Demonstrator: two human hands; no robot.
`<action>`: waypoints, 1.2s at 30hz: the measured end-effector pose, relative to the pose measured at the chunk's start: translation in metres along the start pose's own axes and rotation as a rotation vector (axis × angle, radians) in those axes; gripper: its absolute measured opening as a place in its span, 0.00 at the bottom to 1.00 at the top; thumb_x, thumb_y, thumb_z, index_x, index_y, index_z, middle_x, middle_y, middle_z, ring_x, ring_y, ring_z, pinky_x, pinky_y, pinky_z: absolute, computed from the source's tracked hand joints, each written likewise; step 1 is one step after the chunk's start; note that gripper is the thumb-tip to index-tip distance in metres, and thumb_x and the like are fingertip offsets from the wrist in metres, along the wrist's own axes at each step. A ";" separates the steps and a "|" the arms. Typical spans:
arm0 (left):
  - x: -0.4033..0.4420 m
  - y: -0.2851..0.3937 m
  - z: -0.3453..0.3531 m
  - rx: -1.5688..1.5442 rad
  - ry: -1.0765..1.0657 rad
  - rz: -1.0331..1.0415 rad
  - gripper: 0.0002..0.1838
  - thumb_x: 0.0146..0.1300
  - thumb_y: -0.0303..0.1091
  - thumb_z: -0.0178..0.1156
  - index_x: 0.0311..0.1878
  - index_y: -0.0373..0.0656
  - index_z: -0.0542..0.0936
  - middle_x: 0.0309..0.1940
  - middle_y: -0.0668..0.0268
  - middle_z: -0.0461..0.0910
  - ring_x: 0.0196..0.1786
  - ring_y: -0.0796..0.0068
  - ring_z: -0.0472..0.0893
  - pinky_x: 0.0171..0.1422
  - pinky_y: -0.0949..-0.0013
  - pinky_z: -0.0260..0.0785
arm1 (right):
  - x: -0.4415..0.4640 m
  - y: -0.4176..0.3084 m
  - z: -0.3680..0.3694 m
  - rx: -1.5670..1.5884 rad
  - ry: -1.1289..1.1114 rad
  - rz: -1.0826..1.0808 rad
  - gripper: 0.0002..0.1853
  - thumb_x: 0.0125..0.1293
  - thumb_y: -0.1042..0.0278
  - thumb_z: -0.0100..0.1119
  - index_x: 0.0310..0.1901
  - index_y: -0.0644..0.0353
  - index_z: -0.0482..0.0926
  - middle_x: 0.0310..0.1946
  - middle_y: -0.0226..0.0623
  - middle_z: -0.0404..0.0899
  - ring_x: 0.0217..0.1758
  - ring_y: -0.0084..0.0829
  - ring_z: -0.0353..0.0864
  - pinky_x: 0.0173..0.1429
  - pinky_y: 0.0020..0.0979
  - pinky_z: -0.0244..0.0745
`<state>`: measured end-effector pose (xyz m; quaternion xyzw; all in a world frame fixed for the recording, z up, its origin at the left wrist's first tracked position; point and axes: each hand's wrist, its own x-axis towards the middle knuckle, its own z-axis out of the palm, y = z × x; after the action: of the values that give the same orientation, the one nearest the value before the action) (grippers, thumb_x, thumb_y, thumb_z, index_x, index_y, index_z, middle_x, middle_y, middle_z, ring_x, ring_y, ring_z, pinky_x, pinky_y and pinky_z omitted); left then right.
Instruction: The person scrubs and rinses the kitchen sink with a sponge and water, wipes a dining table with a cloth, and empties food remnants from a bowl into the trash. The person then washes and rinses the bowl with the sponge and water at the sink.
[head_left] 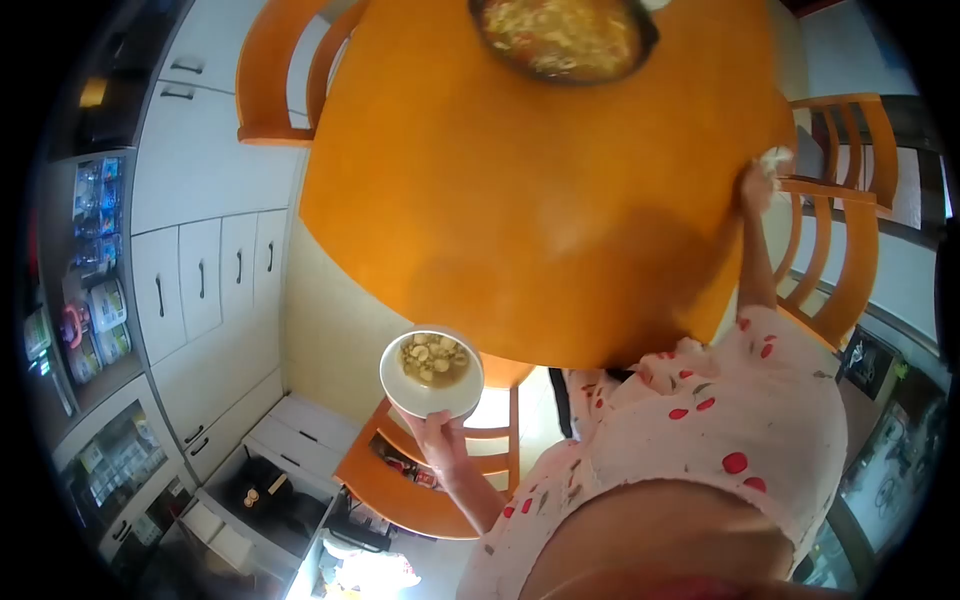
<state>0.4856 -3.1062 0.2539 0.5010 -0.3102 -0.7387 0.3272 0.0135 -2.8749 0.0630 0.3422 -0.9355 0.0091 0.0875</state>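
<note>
My left hand point(437, 440) is closed on the near rim of a white bowl point(452, 402), out past the table's front edge. Inside the bowl lie pale round pieces and small chunks of food in a brownish liquid point(435, 362). On the right, my right hand point(757, 190) reaches along the table's right edge with its fingers closed round a crumpled white cloth or tissue point(775, 160). Which of the two it is, I cannot tell.
A dark pan point(650, 35) of yellowish food stands at the far side of the orange wooden table point(470, 200). Wooden chairs stand at the far left point(270, 70), near left point(385, 480) and right point(850, 260). White cabinets point(200, 170) line the left.
</note>
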 end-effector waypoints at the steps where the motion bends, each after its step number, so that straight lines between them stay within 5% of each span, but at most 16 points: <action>1: -0.003 -0.004 0.006 0.009 -0.037 -0.012 0.42 0.38 0.19 0.47 0.63 0.40 0.49 0.52 0.49 0.61 0.49 0.56 0.72 0.38 0.63 0.78 | 0.014 0.003 0.012 -0.030 0.033 0.129 0.16 0.61 0.59 0.50 0.50 0.52 0.70 0.55 0.40 0.66 0.57 0.35 0.65 0.56 0.41 0.63; 5: -0.034 -0.025 0.005 0.026 -0.137 -0.029 0.43 0.40 0.19 0.48 0.64 0.45 0.46 0.54 0.48 0.59 0.50 0.52 0.72 0.41 0.57 0.79 | 0.061 -0.100 0.025 0.118 0.065 0.163 0.16 0.59 0.60 0.51 0.49 0.51 0.71 0.55 0.40 0.66 0.58 0.38 0.64 0.56 0.43 0.63; 10: -0.068 -0.037 0.035 0.043 -0.140 -0.073 0.43 0.41 0.19 0.48 0.64 0.45 0.46 0.54 0.49 0.60 0.51 0.51 0.72 0.41 0.58 0.79 | -0.042 -0.288 -0.050 0.953 0.170 -0.493 0.16 0.58 0.60 0.53 0.48 0.49 0.72 0.55 0.41 0.66 0.59 0.40 0.64 0.55 0.45 0.62; 11: -0.077 -0.040 0.042 0.051 -0.146 -0.073 0.43 0.40 0.19 0.48 0.64 0.45 0.46 0.54 0.49 0.60 0.51 0.51 0.72 0.41 0.58 0.79 | -0.078 -0.285 -0.081 0.890 -0.288 -0.583 0.18 0.59 0.56 0.52 0.52 0.43 0.71 0.59 0.37 0.63 0.64 0.37 0.58 0.64 0.43 0.53; 12: -0.084 -0.044 0.048 0.053 -0.101 -0.068 0.43 0.40 0.19 0.49 0.64 0.45 0.47 0.54 0.49 0.59 0.51 0.51 0.72 0.41 0.57 0.79 | -0.127 -0.284 -0.070 0.795 -0.129 -0.755 0.20 0.58 0.55 0.53 0.54 0.42 0.70 0.60 0.31 0.62 0.66 0.33 0.53 0.69 0.41 0.43; 14: -0.090 -0.048 0.062 0.001 -0.161 -0.096 0.43 0.40 0.19 0.48 0.64 0.45 0.47 0.54 0.48 0.59 0.50 0.51 0.72 0.41 0.57 0.79 | -0.184 -0.229 -0.082 0.614 -0.244 -0.956 0.16 0.62 0.59 0.47 0.52 0.42 0.71 0.59 0.29 0.63 0.67 0.30 0.53 0.69 0.41 0.45; 16: -0.096 -0.056 0.078 0.001 -0.227 -0.120 0.42 0.41 0.18 0.47 0.64 0.44 0.46 0.54 0.47 0.59 0.50 0.50 0.72 0.42 0.57 0.79 | -0.204 -0.157 -0.080 0.906 -0.099 -0.848 0.16 0.62 0.59 0.46 0.53 0.41 0.71 0.59 0.27 0.63 0.67 0.30 0.52 0.69 0.41 0.44; 18: -0.105 -0.060 0.107 0.013 -0.235 -0.145 0.41 0.42 0.17 0.45 0.64 0.43 0.47 0.53 0.46 0.59 0.51 0.48 0.72 0.42 0.56 0.79 | -0.182 -0.068 -0.097 0.655 -0.160 -0.802 0.16 0.63 0.60 0.45 0.53 0.42 0.71 0.58 0.28 0.64 0.67 0.30 0.53 0.68 0.43 0.46; 20: -0.107 -0.076 0.122 -0.053 -0.290 -0.156 0.40 0.42 0.17 0.45 0.64 0.44 0.47 0.53 0.47 0.59 0.51 0.48 0.72 0.43 0.56 0.78 | -0.126 0.010 -0.089 0.461 0.004 -0.763 0.17 0.63 0.62 0.45 0.54 0.43 0.69 0.58 0.29 0.65 0.66 0.31 0.55 0.67 0.44 0.48; 22: -0.115 -0.093 0.145 -0.071 -0.273 -0.143 0.40 0.41 0.18 0.46 0.63 0.43 0.49 0.53 0.48 0.60 0.51 0.49 0.72 0.43 0.57 0.79 | -0.069 0.079 -0.081 0.412 -0.059 -0.500 0.20 0.63 0.63 0.44 0.58 0.42 0.64 0.61 0.30 0.60 0.67 0.38 0.53 0.67 0.47 0.44; 26: -0.115 -0.147 0.174 -0.206 -0.236 -0.198 0.38 0.40 0.18 0.49 0.61 0.41 0.53 0.53 0.50 0.61 0.52 0.51 0.70 0.43 0.58 0.79 | 0.085 0.206 0.012 -0.062 0.018 -0.127 0.23 0.66 0.54 0.36 0.64 0.37 0.54 0.65 0.30 0.52 0.68 0.34 0.50 0.68 0.46 0.41; 32: -0.118 -0.202 0.267 -0.294 -0.131 -0.270 0.38 0.41 0.19 0.48 0.62 0.43 0.53 0.55 0.52 0.61 0.53 0.49 0.70 0.44 0.57 0.78 | 0.291 0.283 0.052 0.222 -0.078 0.445 0.26 0.66 0.43 0.25 0.63 0.35 0.56 0.67 0.31 0.49 0.70 0.33 0.44 0.68 0.50 0.36; 36: -0.128 -0.214 0.307 -0.259 -0.103 -0.342 0.38 0.42 0.19 0.48 0.62 0.43 0.52 0.55 0.51 0.60 0.52 0.47 0.70 0.44 0.57 0.78 | 0.334 0.255 0.073 0.285 -0.044 0.275 0.21 0.65 0.52 0.34 0.57 0.45 0.65 0.59 0.37 0.61 0.63 0.34 0.58 0.62 0.42 0.55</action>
<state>0.1955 -2.8376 0.2485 0.4618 -0.1394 -0.8417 0.2425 -0.4123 -2.8981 0.0588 0.2204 -0.9643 0.1459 0.0154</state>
